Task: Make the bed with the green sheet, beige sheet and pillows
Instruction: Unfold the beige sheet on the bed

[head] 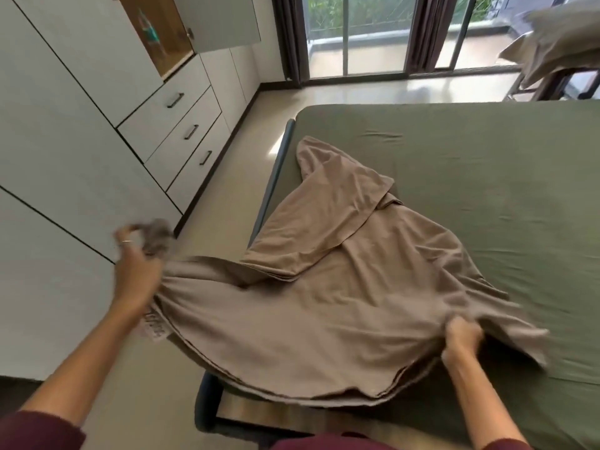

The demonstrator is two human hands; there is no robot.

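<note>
The green sheet (pixel 470 177) is stretched flat over the mattress, with a few small wrinkles. On its near left part lies the beige sheet (pixel 324 303), still partly folded, with one flap reaching toward the far left edge. My left hand (pixel 136 271) grips a bunched corner of the beige sheet out past the bed's left side. My right hand (pixel 461 339) pinches the sheet's near edge over the mattress. The edge between my hands hangs in a curve. Beige pillows (pixel 552 43) rest on a stand at the far right.
White wardrobes with drawers (pixel 181 131) line the left wall, leaving a strip of floor (pixel 233 177) beside the bed. Glass sliding doors with dark curtains (pixel 373 37) stand beyond the bed's far end. The dark bed frame (pixel 207 404) shows at the near corner.
</note>
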